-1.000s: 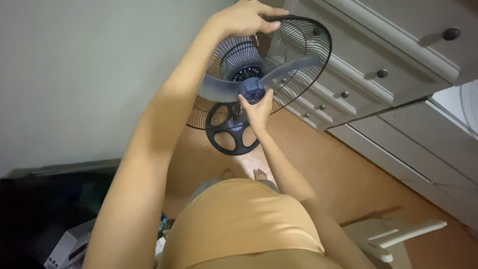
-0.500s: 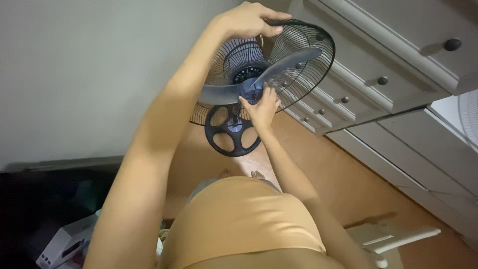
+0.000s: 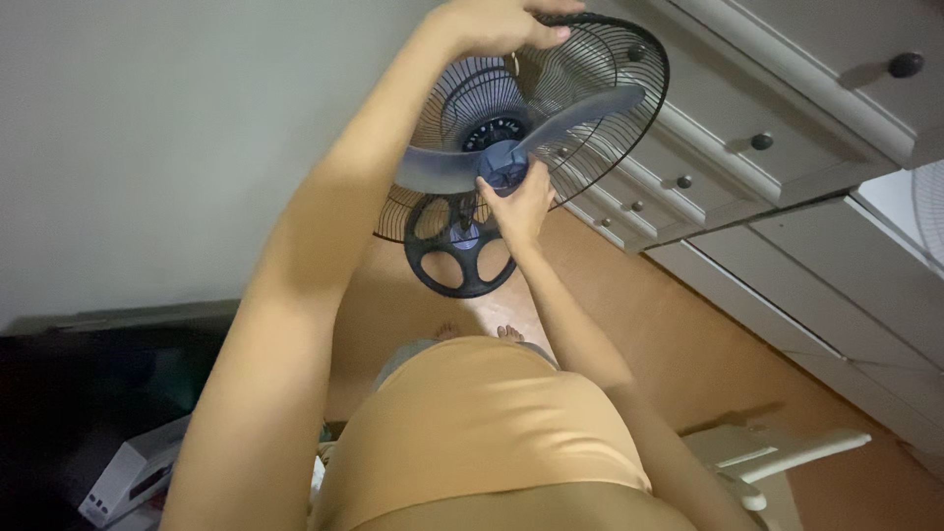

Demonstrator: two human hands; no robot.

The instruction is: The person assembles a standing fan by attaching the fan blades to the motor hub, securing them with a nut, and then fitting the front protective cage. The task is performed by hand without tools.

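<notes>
Standing fan, front guard off: left hand [image 3: 497,25] closed over the top rim of the black wire rear guard [image 3: 600,88]. Right hand [image 3: 516,208], fingers pinching the blue hub cap [image 3: 501,162] at the centre of the grey blades [image 3: 580,108]. Round black base [image 3: 460,258] on the floor below. White drawer cabinet [image 3: 787,128] just right.

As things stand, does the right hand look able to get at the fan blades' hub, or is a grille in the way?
Probably yes: the right hand already touches the blue hub. No front grille covers the blades; only the rear guard shows, gripped by the left hand.
</notes>
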